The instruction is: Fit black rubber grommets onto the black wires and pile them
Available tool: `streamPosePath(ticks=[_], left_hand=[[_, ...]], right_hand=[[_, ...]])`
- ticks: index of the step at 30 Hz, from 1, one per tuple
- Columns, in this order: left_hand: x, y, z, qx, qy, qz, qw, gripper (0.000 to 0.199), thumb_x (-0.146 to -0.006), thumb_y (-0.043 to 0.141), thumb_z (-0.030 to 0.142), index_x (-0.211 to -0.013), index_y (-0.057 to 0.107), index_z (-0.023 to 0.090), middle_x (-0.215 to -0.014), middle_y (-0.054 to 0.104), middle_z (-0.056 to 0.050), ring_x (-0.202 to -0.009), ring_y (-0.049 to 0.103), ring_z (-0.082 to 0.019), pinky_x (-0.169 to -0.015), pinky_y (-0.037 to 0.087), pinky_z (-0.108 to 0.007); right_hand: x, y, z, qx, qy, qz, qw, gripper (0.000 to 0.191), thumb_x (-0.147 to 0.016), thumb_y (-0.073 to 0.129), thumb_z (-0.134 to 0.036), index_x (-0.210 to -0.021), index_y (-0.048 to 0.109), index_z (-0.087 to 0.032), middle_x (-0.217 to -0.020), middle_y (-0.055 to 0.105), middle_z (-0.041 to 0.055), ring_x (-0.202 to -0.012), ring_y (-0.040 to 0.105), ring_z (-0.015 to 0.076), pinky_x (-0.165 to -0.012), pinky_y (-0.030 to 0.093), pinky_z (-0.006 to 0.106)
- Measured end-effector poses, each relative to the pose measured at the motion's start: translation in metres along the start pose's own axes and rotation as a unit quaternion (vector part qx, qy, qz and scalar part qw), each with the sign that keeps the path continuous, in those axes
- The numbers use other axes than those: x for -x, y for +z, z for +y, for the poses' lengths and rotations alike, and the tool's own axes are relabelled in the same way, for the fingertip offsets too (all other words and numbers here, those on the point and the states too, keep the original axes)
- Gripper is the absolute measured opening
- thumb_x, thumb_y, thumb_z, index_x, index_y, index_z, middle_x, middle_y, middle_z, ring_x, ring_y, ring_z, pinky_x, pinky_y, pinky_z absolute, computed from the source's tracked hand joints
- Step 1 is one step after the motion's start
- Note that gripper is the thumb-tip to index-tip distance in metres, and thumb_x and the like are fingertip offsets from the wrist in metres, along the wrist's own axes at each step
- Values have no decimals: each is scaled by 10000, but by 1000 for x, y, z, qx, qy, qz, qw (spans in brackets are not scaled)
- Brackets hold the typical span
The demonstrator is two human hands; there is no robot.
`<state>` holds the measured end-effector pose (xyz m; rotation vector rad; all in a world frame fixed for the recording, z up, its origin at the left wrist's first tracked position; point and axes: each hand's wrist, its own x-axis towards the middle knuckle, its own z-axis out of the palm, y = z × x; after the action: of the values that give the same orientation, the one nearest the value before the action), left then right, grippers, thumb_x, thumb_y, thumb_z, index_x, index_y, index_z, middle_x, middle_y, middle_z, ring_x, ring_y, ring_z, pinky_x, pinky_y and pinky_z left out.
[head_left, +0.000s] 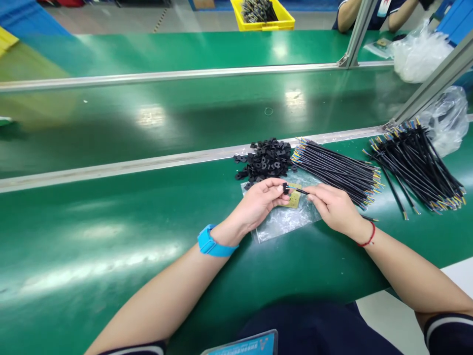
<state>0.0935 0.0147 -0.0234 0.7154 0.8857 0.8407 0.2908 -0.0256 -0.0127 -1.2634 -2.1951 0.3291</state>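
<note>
My left hand (pixel 263 201), with a blue band at the wrist, pinches a small black plastic part (pixel 286 188). Between thumb and fingers my right hand (pixel 334 206) grips a short black cable (pixel 303 192). Thin coloured wires at the cable's end reach the black part; whether they pass through it is too small to tell. Below both hands lies a clear plastic bag (pixel 284 224) with a yellow label (pixel 294 198). A heap of similar black parts (pixel 271 159) sits just beyond my left hand. Beyond my right hand is a bundle of black cables (pixel 336 170).
Another pile of black cables (pixel 417 167) lies at the right, near crumpled clear plastic (pixel 445 118). A metal rail (pixel 177 160) crosses the green table (pixel 92 222), with slanted metal posts at right. A yellow bin (pixel 266 24) and another person's arms (pixel 349 15) show at the back.
</note>
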Motion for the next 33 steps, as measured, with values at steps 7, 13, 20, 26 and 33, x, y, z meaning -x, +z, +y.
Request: streamPosePath(ticks=[7, 13, 20, 26, 33], left_hand=[[8, -1, 3, -9, 1, 14, 1000, 310, -651, 767, 240, -883, 600, 121, -707, 669, -12, -578, 617, -86, -615, 537, -224], [6, 0, 1, -113, 52, 51, 991, 323, -619, 774, 300, -827, 594, 128, -616, 645, 15, -541, 617, -103, -595, 533, -244], [6, 0, -4, -112, 57, 45, 991, 311, -637, 760, 310, -830, 596, 130, -644, 660, 14, -565, 628, -95, -621, 538, -232], [9, 4, -5, -140, 42, -7, 989, 325, -618, 780, 324, -808, 595, 136, -658, 661, 12, -581, 646, -115, -632, 548, -256], [11, 9, -11, -120, 40, 29, 992, 299, -630, 753, 314, -799, 579, 141, -630, 635, 20, -576, 624, -114, -617, 526, -256]], right_hand=[[2, 1, -3, 75, 23, -33, 996, 309, -943, 363, -213, -1092, 630, -167, -879, 654, 69, -763, 605, 146, -711, 492, 269], [3, -2, -7, 134, -37, -95, 986, 304, -937, 384, -202, -1125, 621, -171, -871, 652, 62, -711, 589, 133, -639, 455, 243], [2, -4, -7, 91, -46, -124, 987, 297, -932, 392, -198, -1129, 612, -164, -869, 649, 58, -731, 592, 137, -666, 458, 250], [3, -1, -5, 36, -14, -94, 995, 290, -926, 399, -211, -1139, 591, -169, -931, 641, 71, -811, 597, 155, -735, 479, 274], [3, 2, -5, 74, 17, -58, 995, 258, -938, 403, -264, -937, 632, -145, -844, 638, 85, -765, 590, 164, -706, 454, 277]])
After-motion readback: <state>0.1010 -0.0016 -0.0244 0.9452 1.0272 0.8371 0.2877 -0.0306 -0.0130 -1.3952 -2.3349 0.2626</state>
